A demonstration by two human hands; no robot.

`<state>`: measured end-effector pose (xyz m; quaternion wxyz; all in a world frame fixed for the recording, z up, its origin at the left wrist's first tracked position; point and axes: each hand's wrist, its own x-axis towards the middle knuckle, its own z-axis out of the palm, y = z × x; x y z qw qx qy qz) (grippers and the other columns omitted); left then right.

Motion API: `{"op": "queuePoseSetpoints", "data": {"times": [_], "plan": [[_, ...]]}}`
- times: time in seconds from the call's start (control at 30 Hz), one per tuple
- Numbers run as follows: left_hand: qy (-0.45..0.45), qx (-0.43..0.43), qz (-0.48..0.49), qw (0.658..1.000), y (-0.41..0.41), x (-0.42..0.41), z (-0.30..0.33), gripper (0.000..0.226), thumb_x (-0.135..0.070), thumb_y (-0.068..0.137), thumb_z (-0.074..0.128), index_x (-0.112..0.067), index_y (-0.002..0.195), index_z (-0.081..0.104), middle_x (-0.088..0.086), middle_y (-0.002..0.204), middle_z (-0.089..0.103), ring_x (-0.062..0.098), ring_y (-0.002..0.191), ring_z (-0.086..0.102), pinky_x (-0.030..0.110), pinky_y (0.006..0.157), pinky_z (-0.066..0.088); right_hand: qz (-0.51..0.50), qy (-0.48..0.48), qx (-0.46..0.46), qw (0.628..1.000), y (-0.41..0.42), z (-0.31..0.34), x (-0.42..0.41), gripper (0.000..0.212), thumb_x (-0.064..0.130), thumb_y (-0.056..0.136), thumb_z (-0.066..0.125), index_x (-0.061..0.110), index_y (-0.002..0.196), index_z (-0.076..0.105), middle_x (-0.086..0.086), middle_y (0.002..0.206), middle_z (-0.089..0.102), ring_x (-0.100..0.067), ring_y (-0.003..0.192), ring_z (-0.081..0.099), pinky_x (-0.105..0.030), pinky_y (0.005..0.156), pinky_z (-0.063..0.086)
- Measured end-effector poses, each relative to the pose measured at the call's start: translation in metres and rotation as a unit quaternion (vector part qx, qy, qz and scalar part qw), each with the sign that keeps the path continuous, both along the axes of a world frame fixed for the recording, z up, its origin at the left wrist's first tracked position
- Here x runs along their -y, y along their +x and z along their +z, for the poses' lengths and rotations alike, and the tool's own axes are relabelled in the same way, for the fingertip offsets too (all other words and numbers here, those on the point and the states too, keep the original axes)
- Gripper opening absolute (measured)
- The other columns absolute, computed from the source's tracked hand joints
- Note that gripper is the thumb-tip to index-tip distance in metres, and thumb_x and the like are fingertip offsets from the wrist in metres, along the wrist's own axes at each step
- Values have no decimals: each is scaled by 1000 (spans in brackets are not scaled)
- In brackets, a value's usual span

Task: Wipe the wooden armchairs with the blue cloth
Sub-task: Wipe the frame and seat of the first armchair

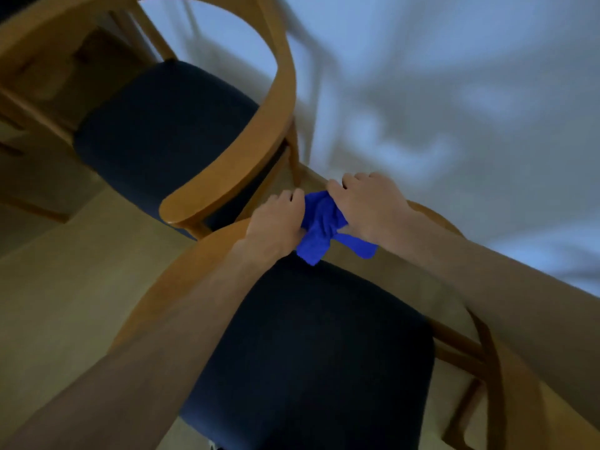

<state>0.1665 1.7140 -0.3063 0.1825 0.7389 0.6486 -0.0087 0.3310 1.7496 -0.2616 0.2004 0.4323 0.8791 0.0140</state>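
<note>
The blue cloth [323, 227] is bunched between both hands, over the back of the near wooden armchair [181, 264]. My left hand [276, 225] grips its left side with curled fingers. My right hand [367, 206] grips its right side, knuckles up. Two ends of the cloth hang down toward the near chair's dark seat [311, 345]. A second wooden armchair [276, 102] with a curved back and a dark seat stands beyond, at the upper left.
A pale wall [454, 92] with soft shadows fills the right and top. Light wood flooring [65, 271] lies at the left. A dark wooden piece of furniture [29, 134] stands behind the far chair at the left edge.
</note>
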Motion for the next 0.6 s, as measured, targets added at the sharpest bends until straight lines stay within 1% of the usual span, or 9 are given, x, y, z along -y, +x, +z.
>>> {"op": "queuePoseSetpoints", "data": {"times": [0.1, 0.2, 0.23, 0.3, 0.37, 0.43, 0.5, 0.53, 0.6], "plan": [[-8, -1, -63, 998, 37, -15, 12, 46, -23, 82, 68, -11, 118, 42, 8, 116, 53, 29, 105, 54, 35, 74, 44, -62, -5, -18, 998, 41, 11, 4, 58, 50, 86, 63, 17, 127, 39, 0, 91, 39, -21, 78, 41, -33, 67, 33], [0, -16, -131, 991, 66, -25, 25, 55, -24, 79, 70, -11, 123, 41, 8, 119, 53, 29, 106, 54, 40, 84, 50, -136, -9, -75, 988, 85, 15, 21, 58, 49, 87, 61, 16, 129, 38, 0, 95, 47, -20, 79, 48, -34, 67, 41], [2, -24, -155, 988, 77, -27, 29, 57, -24, 78, 70, -11, 124, 40, 8, 119, 52, 29, 105, 53, 41, 84, 50, -156, -3, -87, 984, 99, 13, 30, 62, 51, 86, 60, 14, 131, 38, 0, 99, 53, -21, 82, 53, -36, 80, 46], [10, -49, -204, 978, 103, -28, 36, 59, -25, 76, 68, -11, 125, 38, 8, 119, 51, 29, 105, 52, 40, 82, 48, -188, 12, -90, 978, 124, 7, 46, 71, 58, 85, 59, 11, 134, 38, -1, 107, 60, -22, 94, 61, -39, 112, 32], [36, -73, -249, 965, 129, -25, 42, 58, -26, 73, 65, -11, 123, 38, 7, 118, 50, 29, 105, 51, 40, 83, 43, -232, 17, -107, 967, 145, -3, 61, 73, 62, 83, 60, 10, 129, 40, 0, 106, 61, -21, 97, 63, -39, 116, 26], [72, -91, -292, 949, 153, -18, 46, 55, -27, 71, 63, -12, 119, 40, 8, 115, 51, 28, 102, 50, 42, 85, 41, -276, 9, -124, 953, 162, -13, 77, 66, 60, 80, 65, 13, 119, 41, 3, 94, 56, -19, 89, 62, -35, 109, 33], [109, -112, -333, 930, 177, -9, 47, 51, -29, 71, 61, -12, 115, 43, 9, 112, 52, 28, 100, 50, 44, 86, 41, -312, 10, -139, 940, 178, -22, 96, 59, 56, 78, 72, 16, 107, 40, 6, 86, 48, -17, 77, 54, -30, 87, 41], [119, -120, -348, 922, 189, -4, 45, 49, -29, 73, 61, -11, 116, 44, 9, 113, 52, 28, 101, 50, 46, 88, 40, -331, 5, -146, 932, 185, -26, 106, 57, 52, 77, 75, 17, 105, 39, 4, 86, 50, -17, 75, 53, -28, 76, 42], [125, -135, -374, 909, 213, 9, 39, 49, -31, 77, 61, -11, 119, 45, 11, 117, 52, 30, 106, 49, 49, 94, 37, -378, -16, -157, 912, 198, -34, 125, 56, 46, 77, 76, 18, 107, 38, 1, 95, 58, -18, 79, 60, -28, 65, 45]]}}
